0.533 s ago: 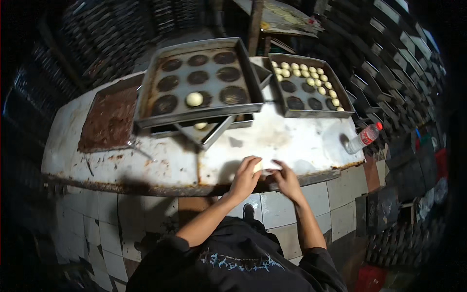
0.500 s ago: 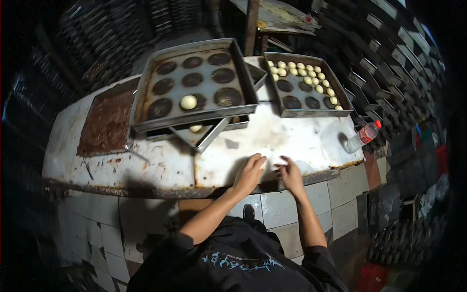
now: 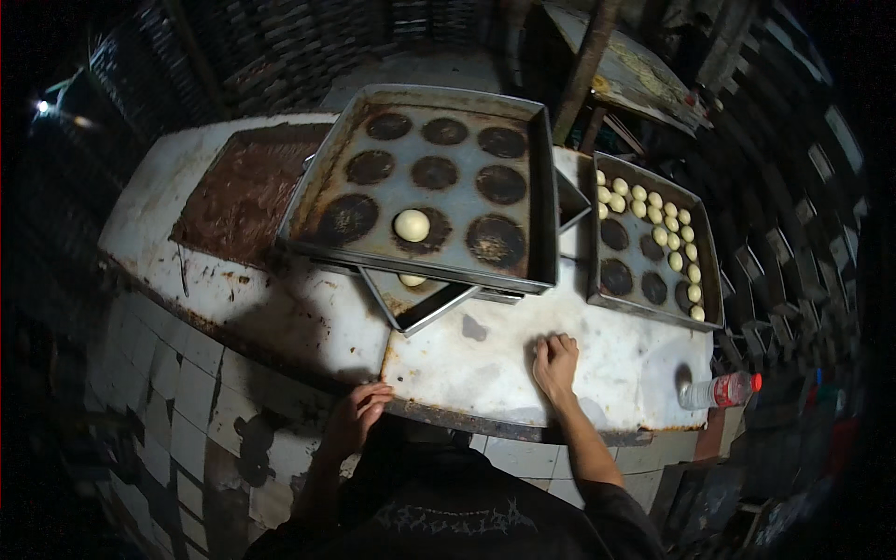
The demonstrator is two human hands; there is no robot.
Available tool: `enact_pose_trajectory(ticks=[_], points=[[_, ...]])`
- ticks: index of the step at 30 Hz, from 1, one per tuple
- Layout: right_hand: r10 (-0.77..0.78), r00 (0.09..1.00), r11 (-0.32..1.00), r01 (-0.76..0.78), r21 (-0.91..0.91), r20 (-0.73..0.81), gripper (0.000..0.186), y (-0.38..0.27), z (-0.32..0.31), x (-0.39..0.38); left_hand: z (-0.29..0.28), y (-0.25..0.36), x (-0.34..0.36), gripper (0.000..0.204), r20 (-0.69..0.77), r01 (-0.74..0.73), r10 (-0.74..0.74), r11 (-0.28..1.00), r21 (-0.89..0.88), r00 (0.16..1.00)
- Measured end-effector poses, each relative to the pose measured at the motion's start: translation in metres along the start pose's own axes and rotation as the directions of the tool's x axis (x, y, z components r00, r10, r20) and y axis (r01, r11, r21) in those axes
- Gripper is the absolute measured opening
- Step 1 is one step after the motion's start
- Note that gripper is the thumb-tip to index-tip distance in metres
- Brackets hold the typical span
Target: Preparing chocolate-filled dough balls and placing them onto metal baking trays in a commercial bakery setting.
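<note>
My right hand (image 3: 557,364) rests on the white tabletop (image 3: 467,373), fingers curled down; whatever lies under them is hidden. At the table's front edge, my left hand (image 3: 362,413) has its fingers loosely stretched and shows nothing in it. Beyond my hands, a large metal baking tray (image 3: 434,198) with dark round marks holds one pale dough ball (image 3: 411,225). It sits on other trays, and a dough ball (image 3: 412,279) shows in the tilted one (image 3: 420,308) beneath. To the right, another metal tray (image 3: 644,308) carries several small pale dough balls (image 3: 673,224).
A brown, paste-covered slab or tray (image 3: 245,191) lies at the table's left. Near the right edge, a clear plastic bottle with a red cap (image 3: 719,390) lies or leans. A wooden post (image 3: 586,70) and another table (image 3: 644,75) stand behind. Tiles (image 3: 196,401) cover the floor.
My left hand has moved left to the table edge. My right hand has come down onto the tabletop with its fingers curled. The view has turned, shifting the trays rightward in the picture.
</note>
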State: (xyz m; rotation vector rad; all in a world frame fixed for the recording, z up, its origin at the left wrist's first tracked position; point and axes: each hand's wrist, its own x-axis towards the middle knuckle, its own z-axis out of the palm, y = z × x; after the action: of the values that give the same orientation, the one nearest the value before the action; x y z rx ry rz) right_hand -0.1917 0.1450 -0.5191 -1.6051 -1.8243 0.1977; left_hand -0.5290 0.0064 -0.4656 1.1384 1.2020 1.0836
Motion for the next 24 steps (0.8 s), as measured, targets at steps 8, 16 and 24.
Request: enact_pose_trajectory(ticks=[8,16,24], points=[[-0.103,0.929,0.953,0.194,-0.232,0.356,0.017,-0.07,-0.023,-0.056,-0.038,0.026,0.031,0.035,0.459,0.121,0.017,0.955,-0.269,0.888],[-0.039,0.952,0.961,-0.047,0.271,0.303,0.016,-0.195,-0.081,0.152,-0.082,0.018,0.063,0.037,0.582,0.143,0.059,0.945,-0.296,0.811],[-0.153,0.987,0.983,0.156,0.101,-0.038,0.037,-0.172,-0.048,0.196,-0.042,0.006,0.066,0.033,0.798,0.097,-0.181,0.983,0.153,0.575]])
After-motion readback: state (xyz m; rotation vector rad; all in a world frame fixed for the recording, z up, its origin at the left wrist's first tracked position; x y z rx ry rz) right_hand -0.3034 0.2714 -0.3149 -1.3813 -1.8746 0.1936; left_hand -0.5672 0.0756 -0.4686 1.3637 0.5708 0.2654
